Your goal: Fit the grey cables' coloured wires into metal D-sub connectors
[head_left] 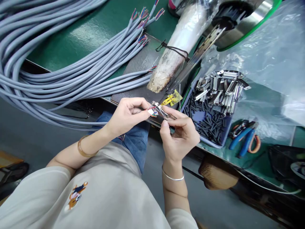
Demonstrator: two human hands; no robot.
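My left hand (128,115) is closed in a pinch at the stripped end of a grey cable, where thin coloured wires (153,114) fan out. Between my two hands sits a small metal multi-pin connector (160,108), with the wires against its pin row. My right hand (182,135) pinches at the connector's right end, its index finger and thumb close together; what lies exactly between those tips is partly hidden. Just beyond the fingers, a yellow clip-like piece (169,99) rests by the end of a long metal soldering-iron-like tool (188,68).
Grey cables (78,79) with stripped ends spread over the green bench (71,35). A wrapped white tube (178,44) leans near a green-rimmed spool (252,25). To the right, a bin (220,144) holds connectors (221,89) and black sleeves (207,122), beside blue-handled pliers (245,140).
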